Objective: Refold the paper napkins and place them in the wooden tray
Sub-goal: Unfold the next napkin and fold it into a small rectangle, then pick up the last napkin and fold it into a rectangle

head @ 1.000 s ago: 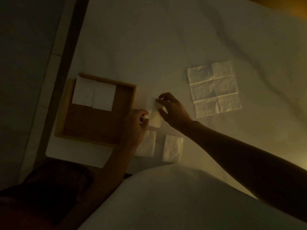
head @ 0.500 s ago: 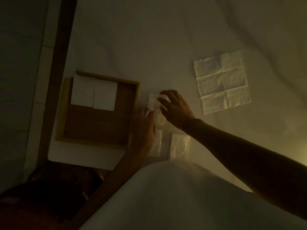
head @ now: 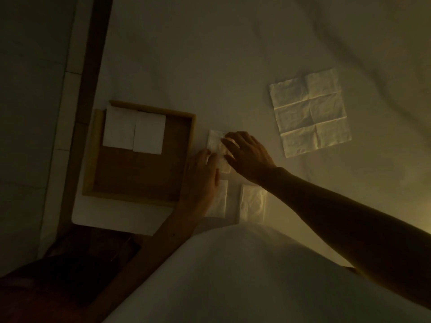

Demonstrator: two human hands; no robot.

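Observation:
A wooden tray (head: 140, 193) lies at the left on the white sheet, with two folded white napkins (head: 134, 131) side by side at its far end. Just right of the tray a small folded napkin (head: 215, 141) lies flat. My right hand (head: 248, 157) rests on it with fingers spread, and my left hand (head: 204, 173) presses its near edge. Two more folded napkins (head: 253, 202) lie nearer me, one partly under my left wrist. An unfolded creased napkin (head: 310, 113) lies flat at the right.
The white sheet (head: 210, 54) covers the surface, wrinkled toward the far right. A dark wooden edge (head: 93, 66) runs along the left, with a pale floor beyond. A white rounded bulge (head: 233, 276) fills the near foreground. The light is dim.
Both hands have lowered the small folded napkin onto the sheet and flattened out over it. The view has shifted slightly.

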